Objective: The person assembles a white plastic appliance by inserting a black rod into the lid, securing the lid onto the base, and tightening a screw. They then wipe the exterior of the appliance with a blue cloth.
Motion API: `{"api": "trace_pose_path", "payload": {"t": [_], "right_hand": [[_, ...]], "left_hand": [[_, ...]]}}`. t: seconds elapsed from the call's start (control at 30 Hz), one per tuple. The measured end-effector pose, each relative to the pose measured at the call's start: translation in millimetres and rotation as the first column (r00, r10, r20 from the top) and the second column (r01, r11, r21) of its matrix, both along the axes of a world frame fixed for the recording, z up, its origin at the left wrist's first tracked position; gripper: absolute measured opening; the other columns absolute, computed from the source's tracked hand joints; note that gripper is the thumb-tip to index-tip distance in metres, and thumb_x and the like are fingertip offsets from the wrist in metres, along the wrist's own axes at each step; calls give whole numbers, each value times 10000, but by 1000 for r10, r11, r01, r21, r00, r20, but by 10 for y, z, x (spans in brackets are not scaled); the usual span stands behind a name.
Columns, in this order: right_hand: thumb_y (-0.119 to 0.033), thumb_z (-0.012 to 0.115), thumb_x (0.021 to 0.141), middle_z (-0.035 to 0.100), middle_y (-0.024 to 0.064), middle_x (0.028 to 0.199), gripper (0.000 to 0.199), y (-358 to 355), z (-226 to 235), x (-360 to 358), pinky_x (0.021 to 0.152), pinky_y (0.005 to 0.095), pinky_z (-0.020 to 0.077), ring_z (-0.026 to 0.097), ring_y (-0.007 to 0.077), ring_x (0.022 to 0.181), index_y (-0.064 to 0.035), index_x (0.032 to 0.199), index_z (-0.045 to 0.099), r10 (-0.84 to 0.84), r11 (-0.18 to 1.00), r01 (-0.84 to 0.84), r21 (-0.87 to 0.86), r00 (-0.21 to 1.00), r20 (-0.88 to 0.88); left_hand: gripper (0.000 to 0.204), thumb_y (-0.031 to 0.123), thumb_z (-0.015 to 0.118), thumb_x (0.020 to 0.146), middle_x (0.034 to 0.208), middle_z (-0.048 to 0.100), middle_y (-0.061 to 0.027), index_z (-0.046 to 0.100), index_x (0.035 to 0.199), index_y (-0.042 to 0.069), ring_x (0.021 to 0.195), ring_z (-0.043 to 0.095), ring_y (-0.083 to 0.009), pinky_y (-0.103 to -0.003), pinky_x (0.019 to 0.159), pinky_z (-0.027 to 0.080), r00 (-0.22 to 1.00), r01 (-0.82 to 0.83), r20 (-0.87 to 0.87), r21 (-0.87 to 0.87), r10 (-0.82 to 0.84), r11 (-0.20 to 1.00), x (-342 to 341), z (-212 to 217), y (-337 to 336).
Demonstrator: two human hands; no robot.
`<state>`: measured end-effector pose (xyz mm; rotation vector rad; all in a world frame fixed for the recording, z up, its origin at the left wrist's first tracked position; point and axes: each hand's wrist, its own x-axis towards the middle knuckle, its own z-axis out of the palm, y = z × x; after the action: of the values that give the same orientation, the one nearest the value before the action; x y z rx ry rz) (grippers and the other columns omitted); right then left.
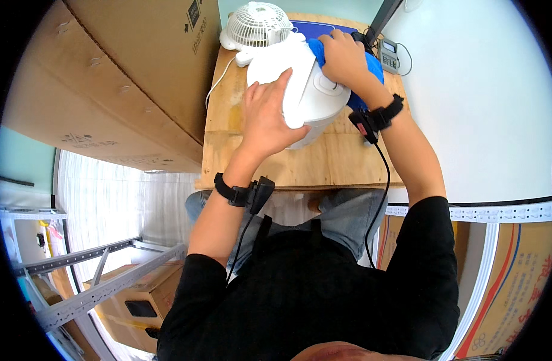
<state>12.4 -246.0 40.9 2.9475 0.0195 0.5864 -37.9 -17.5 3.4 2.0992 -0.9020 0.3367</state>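
A white round appliance (318, 108) with a broad flat top stands at the middle of the wooden table. My left hand (269, 117) grips its left side, thumb and fingers spread wide around the edge. Bunched under the fingers of my right hand (347, 59) is a blue cloth (316, 52), pressed against the appliance's upper right part. More blue material shows beyond that hand. Behind the appliance sits a white fan (258, 25) with a round grille. My right fingertips are partly hidden by the cloth.
The wooden table (228, 159) ends just before my knees. Large cardboard boxes (125, 78) rise along its left side. At the back right lie a grey keypad device (388, 55) and dark cables. A metal rack (89, 304) stands at the lower left.
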Motion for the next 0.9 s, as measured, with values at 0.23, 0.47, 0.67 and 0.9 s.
{"api": "trace_pose_path", "payload": {"t": [0.23, 0.47, 0.67, 0.9], "right_hand": [[-62, 685, 731, 625, 116, 1161, 494, -171, -22, -100, 923, 496, 477, 590, 327, 1111, -159, 1215, 699, 121, 978, -136, 160, 988, 100], [12, 600, 764, 596, 176, 1284, 547, -116, 80, -109, 983, 434, 478, 576, 371, 1174, -195, 1263, 689, 219, 963, -219, 155, 976, 13], [-42, 587, 840, 630, 189, 1249, 455, -152, 137, 172, 995, 402, 472, 591, 372, 1152, -178, 1260, 698, 138, 938, -66, 340, 972, -191], [-158, 596, 888, 721, 158, 1098, 378, -321, -124, 221, 876, 443, 549, 681, 377, 985, -267, 1229, 718, 233, 947, -246, 205, 969, 85]], "left_hand": [[1053, 313, 863, 565, 1305, 562, -194, 397, 1475, 62, 1225, 476, -383, -514, 1153, 225, 1000, -2, 7, -14, 2, 1000, 10, -47, -14], [1064, 315, 863, 565, 1303, 557, -196, 383, 1481, 62, 1222, 478, -374, -520, 1152, 220, 1000, 11, 24, 1, -11, 1000, 9, -57, -16], [1072, 311, 866, 553, 1188, 568, -182, 385, 1477, 61, 1175, 487, -376, -515, 1149, 226, 997, 12, 78, -37, -9, 999, 29, -103, -23], [1082, 298, 871, 544, 1165, 561, -171, 382, 1482, 67, 1139, 479, -368, -512, 1127, 255, 994, 14, 107, -38, -10, 999, 25, -115, -45]]}}
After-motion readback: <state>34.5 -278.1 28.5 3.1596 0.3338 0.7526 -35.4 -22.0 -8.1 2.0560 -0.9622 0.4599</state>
